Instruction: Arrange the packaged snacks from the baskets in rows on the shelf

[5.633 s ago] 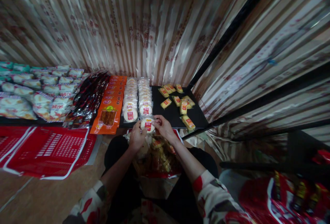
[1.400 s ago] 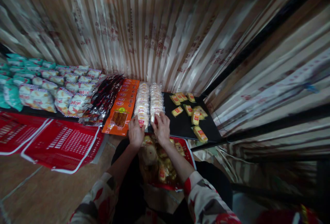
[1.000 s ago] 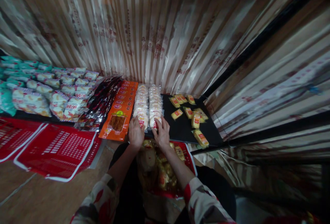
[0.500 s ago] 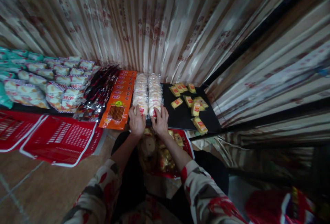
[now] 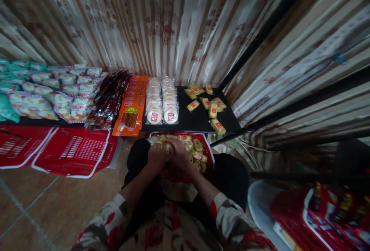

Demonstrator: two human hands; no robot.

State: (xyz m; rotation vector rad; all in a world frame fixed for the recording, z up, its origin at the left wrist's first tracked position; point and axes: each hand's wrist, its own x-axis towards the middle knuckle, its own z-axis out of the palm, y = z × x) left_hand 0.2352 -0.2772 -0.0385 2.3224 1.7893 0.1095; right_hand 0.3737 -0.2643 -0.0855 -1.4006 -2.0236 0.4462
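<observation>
Both hands are down in the red basket (image 5: 212, 157) between my knees, which holds yellow wrapped snack packs (image 5: 198, 156). My left hand (image 5: 157, 156) is closed at the basket's left side, fingers curled. My right hand (image 5: 178, 154) is close beside it, fingers bent over the contents. What each one grips is hidden and dim. Just beyond the basket, two rows of round white wrapped crackers (image 5: 170, 115) lie on the black shelf (image 5: 187, 125). To their right, several yellow packs (image 5: 217, 126) lie loosely scattered on the shelf.
Left of the crackers are orange snack packets (image 5: 129, 122), dark red packets (image 5: 108, 98) and white snack bags (image 5: 33, 104). Red baskets (image 5: 75, 152) stand below on the left. Dark poles (image 5: 267, 37) and a striped curtain (image 5: 144, 23) border the shelf. Another filled basket (image 5: 308, 204) stands at lower right.
Both hands have left the front ends of the two cracker rows and moved down and back into the basket. The cracker rows stay on the shelf. The camera view has shifted slightly.
</observation>
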